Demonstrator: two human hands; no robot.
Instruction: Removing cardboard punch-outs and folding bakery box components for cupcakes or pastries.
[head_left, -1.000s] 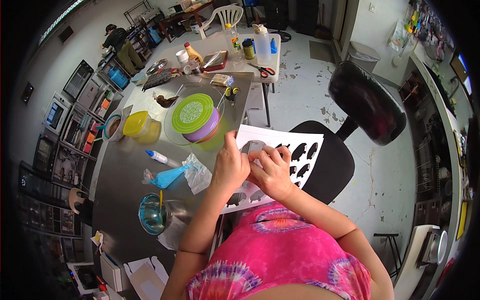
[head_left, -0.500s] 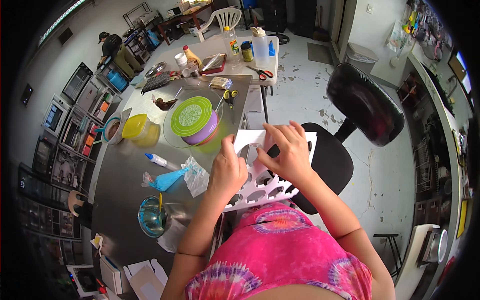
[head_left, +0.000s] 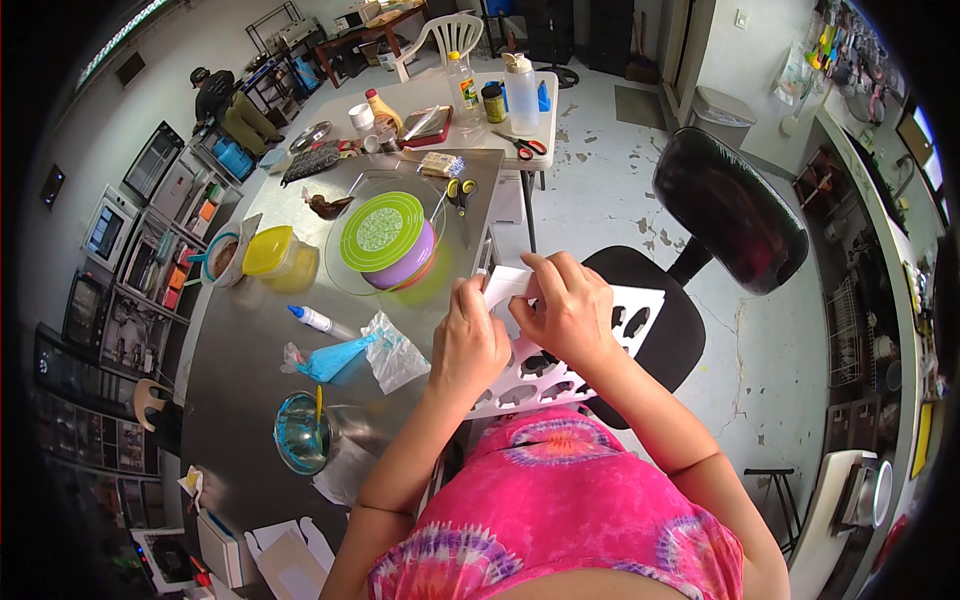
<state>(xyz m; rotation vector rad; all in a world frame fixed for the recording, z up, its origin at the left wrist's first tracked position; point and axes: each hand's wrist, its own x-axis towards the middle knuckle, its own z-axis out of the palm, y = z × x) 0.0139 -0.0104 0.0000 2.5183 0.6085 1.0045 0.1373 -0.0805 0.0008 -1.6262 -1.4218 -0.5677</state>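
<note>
Perforated white sheet (head_left: pixel 521 378): before the pink tie-dyed top (head_left: pixel 560 490), beside the counter (head_left: pixel 240 400) | left hand (head_left: pixel 470 335): fingers clamped on its left edge | right hand (head_left: pixel 568 308): fingers at its raised white flap (head_left: pixel 508 285), grip cannot be told | handling: best supported evenly, pulled lightly, lest narrow strips tear.

Beside me, the grey metal table (head_left: pixel 236 375) carries a blue-filled plastic bag (head_left: pixel 338 361), a round blue-smeared bowl (head_left: pixel 300 440) and a yellow-lidded plastic tub (head_left: pixel 277 258).
</note>
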